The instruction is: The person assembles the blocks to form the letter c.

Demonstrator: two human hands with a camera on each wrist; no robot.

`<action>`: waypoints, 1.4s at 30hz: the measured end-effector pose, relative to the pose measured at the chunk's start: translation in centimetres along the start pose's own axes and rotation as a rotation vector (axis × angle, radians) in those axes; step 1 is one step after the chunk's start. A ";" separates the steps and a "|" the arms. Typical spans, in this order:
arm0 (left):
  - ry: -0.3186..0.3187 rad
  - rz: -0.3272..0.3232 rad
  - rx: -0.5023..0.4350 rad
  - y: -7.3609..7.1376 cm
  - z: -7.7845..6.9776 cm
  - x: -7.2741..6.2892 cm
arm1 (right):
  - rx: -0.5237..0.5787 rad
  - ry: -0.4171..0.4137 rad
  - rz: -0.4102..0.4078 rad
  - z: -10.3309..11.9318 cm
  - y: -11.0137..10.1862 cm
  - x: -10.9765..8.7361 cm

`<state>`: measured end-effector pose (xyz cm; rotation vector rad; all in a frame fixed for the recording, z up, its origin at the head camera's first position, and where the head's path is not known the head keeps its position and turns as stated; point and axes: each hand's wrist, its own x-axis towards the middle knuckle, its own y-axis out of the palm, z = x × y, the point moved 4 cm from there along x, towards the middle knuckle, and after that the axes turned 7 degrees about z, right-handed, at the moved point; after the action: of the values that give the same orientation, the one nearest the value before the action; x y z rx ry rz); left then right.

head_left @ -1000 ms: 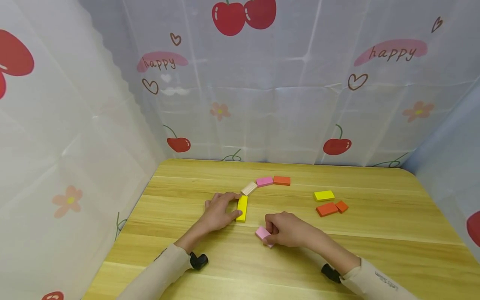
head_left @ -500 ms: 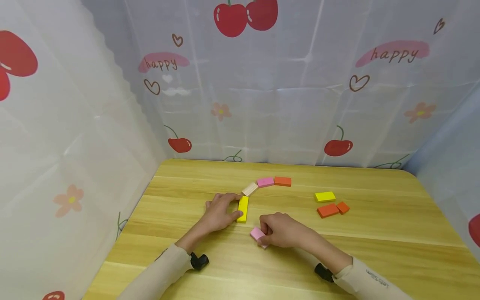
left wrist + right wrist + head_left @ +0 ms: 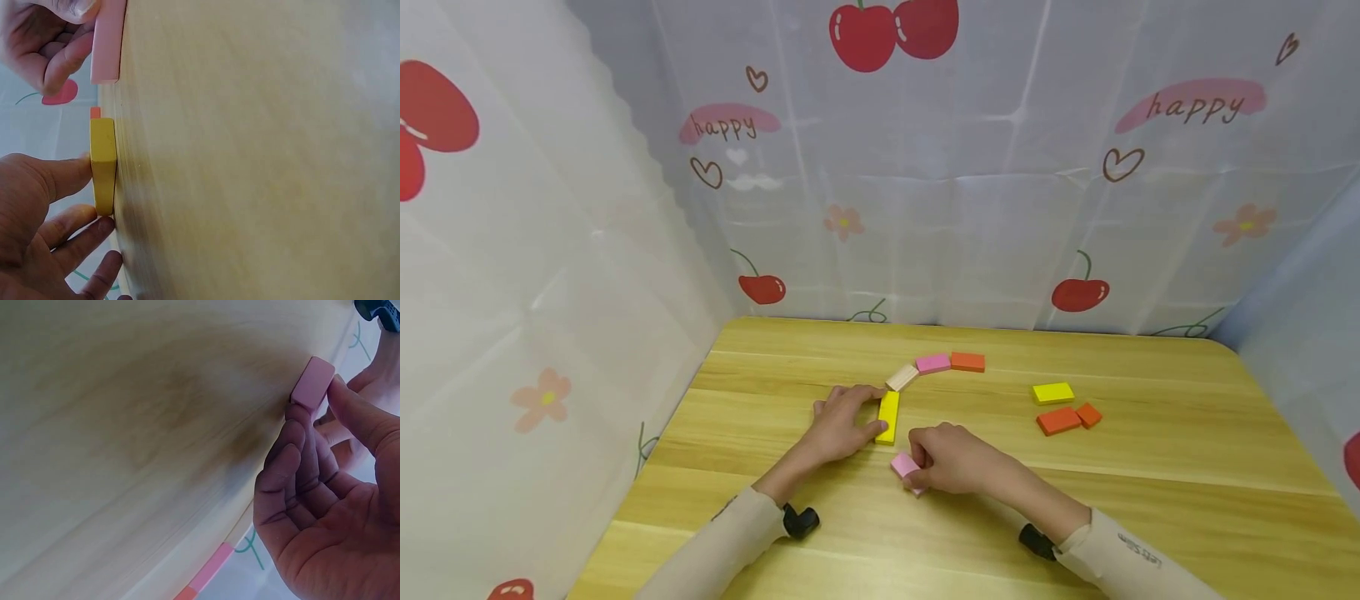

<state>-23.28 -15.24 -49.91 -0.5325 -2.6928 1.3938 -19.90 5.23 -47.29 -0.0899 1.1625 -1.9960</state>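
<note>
My left hand [image 3: 841, 427] holds a yellow wooden block [image 3: 889, 417] lying flat on the table, thumb and index finger against it. The left wrist view shows the thumb on that yellow block [image 3: 104, 153], with other fingers by its end. Nearer the front edge, my right hand [image 3: 958, 460] pinches a light pink block [image 3: 904, 464] between thumb and curled fingers, a short gap from the yellow one. In the right wrist view the end of the pink block [image 3: 314, 383] shows. Beyond the yellow block, a bare wood block [image 3: 902, 378], a darker pink block [image 3: 933, 363] and an orange block [image 3: 967, 362] form a curved row.
At the right of the wooden table [image 3: 1150, 517] lie another yellow block [image 3: 1052, 393], an orange-red block [image 3: 1058, 421] and a smaller orange piece [image 3: 1089, 415]. A cherry-printed curtain [image 3: 955, 233] encloses the back and sides.
My right hand has slid left with the light pink block, bringing it closer to the yellow block. The left hand stays in place on the yellow block.
</note>
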 end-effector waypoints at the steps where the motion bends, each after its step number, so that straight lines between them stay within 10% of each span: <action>1: 0.000 -0.002 0.000 0.0 0.0 0.0 | 0.001 0.002 -0.001 0.0 0.0 0.1; 42: 0.010 -0.010 0.009 0.1 0.1 0.1 | 0.000 0.016 -0.035 0.9 0.3 2.2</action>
<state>-23.36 -15.30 -50.05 -0.5228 -2.6760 1.3968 -20.79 3.05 -47.71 -0.0947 1.1782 -2.0310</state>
